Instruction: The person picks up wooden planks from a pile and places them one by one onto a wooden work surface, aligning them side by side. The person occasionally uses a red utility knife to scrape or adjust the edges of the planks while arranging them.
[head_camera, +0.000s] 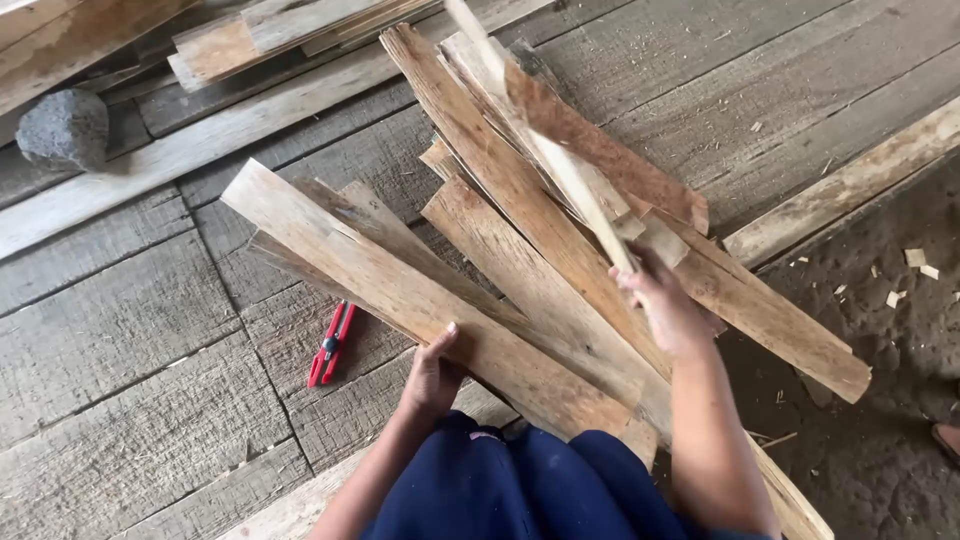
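Two hands are seen: the right hand (665, 305) is closed around one thin wooden strip (560, 165), the left hand (432, 372) pressed flat, fingers together, on one plank (380, 270). Roughly six planks are piled on the plank floor (110, 350), with one red utility knife (330, 343) and one grey stone (65, 128) nearby.

Under the left hand (432, 372) lay a rough-sawn wooden plank (400, 290), pale, matt and fibrous along its grain. The thin wooden strip (560, 160) gripped in the right hand (665, 305) looked lighter and smoother. Beyond that hand, the stacked boards (600, 150) showed reddish-brown, splintery faces. The floorboards (120, 340) to the left of the left hand were grey, weathered, deeply grained wood. Near them, the cutter (330, 345) had a glossy red plastic body. Farther off sat a rough, pitted grey stone (65, 128).
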